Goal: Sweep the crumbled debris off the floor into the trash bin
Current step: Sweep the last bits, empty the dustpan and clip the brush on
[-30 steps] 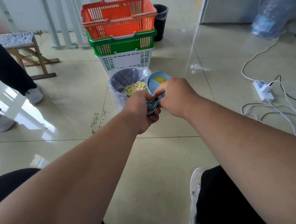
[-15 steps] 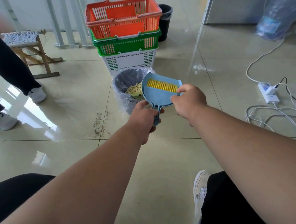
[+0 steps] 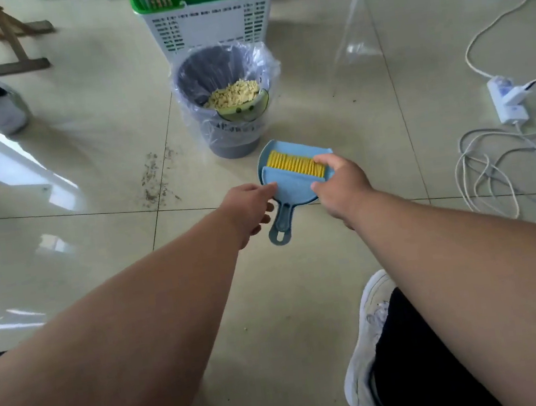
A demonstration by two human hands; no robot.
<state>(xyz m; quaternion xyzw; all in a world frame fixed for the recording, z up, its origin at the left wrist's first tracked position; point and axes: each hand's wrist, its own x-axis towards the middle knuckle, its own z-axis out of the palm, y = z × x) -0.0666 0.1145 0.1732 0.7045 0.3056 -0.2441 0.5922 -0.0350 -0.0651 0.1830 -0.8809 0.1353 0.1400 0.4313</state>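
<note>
Blue dustpan [image 3: 295,185] lies flat on the tiled floor [image 3: 81,142], just in front of the grey trash bin [image 3: 225,99], with the yellow-bristled brush [image 3: 295,163] nested inside it. The left hand [image 3: 250,210] rests with loose, parted fingers at the pan's left edge beside the handle; whether it grips cannot be told. The right hand [image 3: 342,182] sits on the pan's right side, fingertips touching the brush bristles, not closed around anything. The bin is lined with a clear plastic bag [image 3: 262,64] and contains pale yellow crumbled debris [image 3: 233,93]. A dark smear of fine residue [image 3: 156,180] marks the floor left of the bin. Stacked baskets [image 3: 208,16] stand behind the bin.
</note>
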